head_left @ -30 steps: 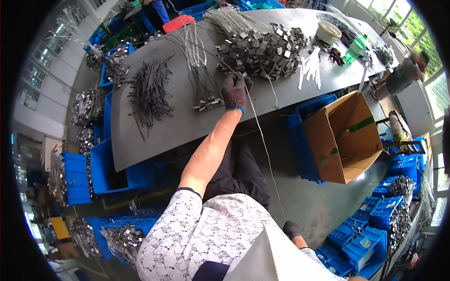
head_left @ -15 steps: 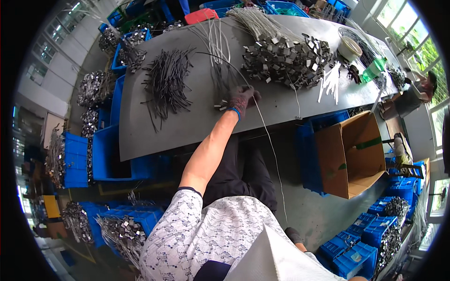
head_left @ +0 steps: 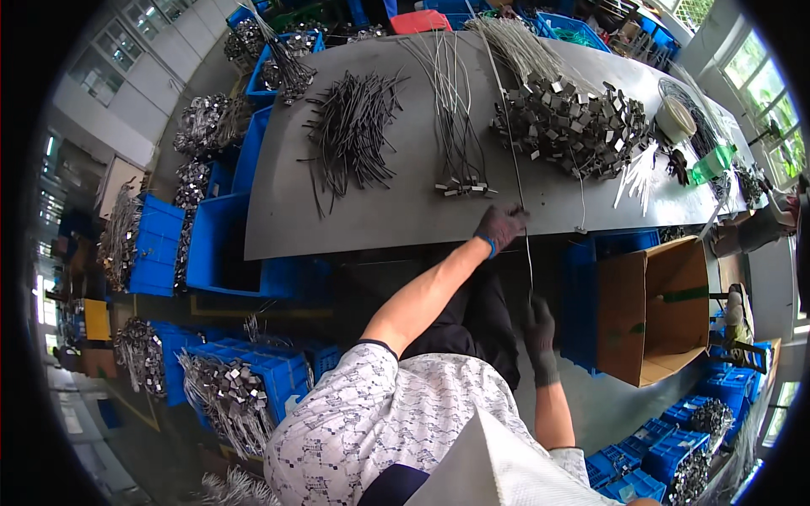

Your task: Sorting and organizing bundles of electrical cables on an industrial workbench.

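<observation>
Table edge [head_left: 380, 232]: both hands on wire [head_left: 529, 253]

left grip [head_left: 501, 228] closed (gloved), right grip [head_left: 540, 325] closed

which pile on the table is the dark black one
The pile of black ties at the table's left end; the loose wires and metal clips beside it are pale grey.

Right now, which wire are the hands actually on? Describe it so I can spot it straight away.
Start at the long grey table and find its near edge, where the gloved left hand rests. The single thin pale wire runs from that hand down to the gloved right hand below the table edge. Unlike the bundled pale wires lying on the tabletop, it is alone and stretched between both hands.
</observation>
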Available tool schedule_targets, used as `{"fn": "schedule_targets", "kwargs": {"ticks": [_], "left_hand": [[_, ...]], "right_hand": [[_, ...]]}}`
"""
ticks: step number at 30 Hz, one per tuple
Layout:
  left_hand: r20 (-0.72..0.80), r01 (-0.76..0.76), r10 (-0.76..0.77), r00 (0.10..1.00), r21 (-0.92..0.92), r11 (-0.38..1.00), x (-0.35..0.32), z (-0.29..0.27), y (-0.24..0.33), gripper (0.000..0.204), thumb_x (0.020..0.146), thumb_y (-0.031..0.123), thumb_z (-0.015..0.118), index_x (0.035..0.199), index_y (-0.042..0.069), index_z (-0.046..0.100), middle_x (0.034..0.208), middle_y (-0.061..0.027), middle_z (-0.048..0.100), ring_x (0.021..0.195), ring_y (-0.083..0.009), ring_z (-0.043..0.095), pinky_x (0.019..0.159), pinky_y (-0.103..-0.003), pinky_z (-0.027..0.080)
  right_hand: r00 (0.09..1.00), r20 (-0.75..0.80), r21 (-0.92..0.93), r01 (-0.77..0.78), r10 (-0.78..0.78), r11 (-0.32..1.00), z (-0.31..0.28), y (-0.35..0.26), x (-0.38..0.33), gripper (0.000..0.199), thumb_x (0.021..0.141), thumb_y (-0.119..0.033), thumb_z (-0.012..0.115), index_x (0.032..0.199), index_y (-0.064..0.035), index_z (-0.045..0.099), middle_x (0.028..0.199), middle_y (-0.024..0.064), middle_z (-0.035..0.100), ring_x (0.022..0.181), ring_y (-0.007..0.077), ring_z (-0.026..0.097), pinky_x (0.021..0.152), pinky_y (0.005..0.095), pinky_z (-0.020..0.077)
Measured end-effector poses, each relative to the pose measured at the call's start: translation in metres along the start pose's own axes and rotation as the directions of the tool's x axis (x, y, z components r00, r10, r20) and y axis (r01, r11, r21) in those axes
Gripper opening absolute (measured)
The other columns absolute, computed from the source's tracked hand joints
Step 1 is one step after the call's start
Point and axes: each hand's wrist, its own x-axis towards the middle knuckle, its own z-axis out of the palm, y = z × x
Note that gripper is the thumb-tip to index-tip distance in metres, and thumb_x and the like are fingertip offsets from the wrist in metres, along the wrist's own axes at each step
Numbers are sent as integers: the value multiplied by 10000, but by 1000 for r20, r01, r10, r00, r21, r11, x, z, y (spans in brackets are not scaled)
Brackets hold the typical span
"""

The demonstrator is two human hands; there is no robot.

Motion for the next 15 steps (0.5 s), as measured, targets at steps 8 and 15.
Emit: {"fn": "schedule_targets", "kwargs": {"ticks": [8,15], "left_hand": [[-26,67,-67,997,-2,998,-4,-21,-5,249,852,252,692,859,3,695,704,-102,654,690,-115,576,648,-320,476],[-214,-269,342,915,308,913,81,-102,-36,297,888,294,638,869,5,702,813,-201,694,757,-371,680,685,-439,517]], "right_hand": [[988,-64,454,-98,143,885,79,-51,182,458,1028,-407,457,1074,19,616,826,110,665,785,183,648,714,336,512],[992,-119,296,4,32,955,109,-100,256,426,1017,-389,479,1182,-12,590,852,110,628,793,168,616,661,305,491]]}}
